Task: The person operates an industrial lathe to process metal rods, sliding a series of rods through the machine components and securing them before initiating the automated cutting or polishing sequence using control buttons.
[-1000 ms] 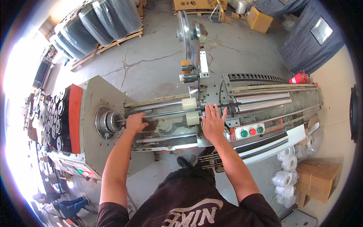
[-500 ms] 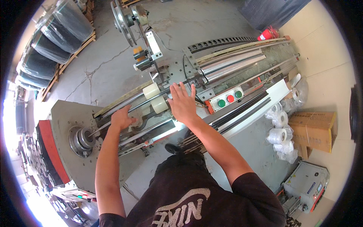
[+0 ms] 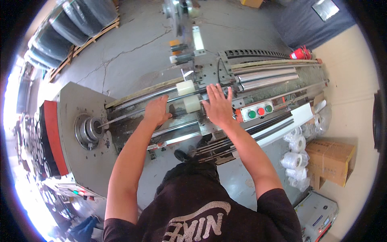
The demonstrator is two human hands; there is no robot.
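Observation:
A long thin metal rod runs from a round steel chuck on the left towards a carriage in the middle of the machine. My left hand lies over this rod, fingers bent across it and thumb on the near side. Two cream-white rollers sit just right of it, with the rod passing between them. Right of the rollers, my right hand is laid out flat with fingers spread, over the rod's line and the carriage; what its palm touches is hidden.
A panel with green and red buttons sits right of my right hand. A wheel assembly stands up behind the carriage, blurred. Dark rods lie in a white trough. Wrapped rolls and a cardboard box stand at right.
The carriage, with its rollers and wheel assembly, has moved right, away from the chuck. Both my hands have travelled right along the rod with it. The whole view has also turned slightly.

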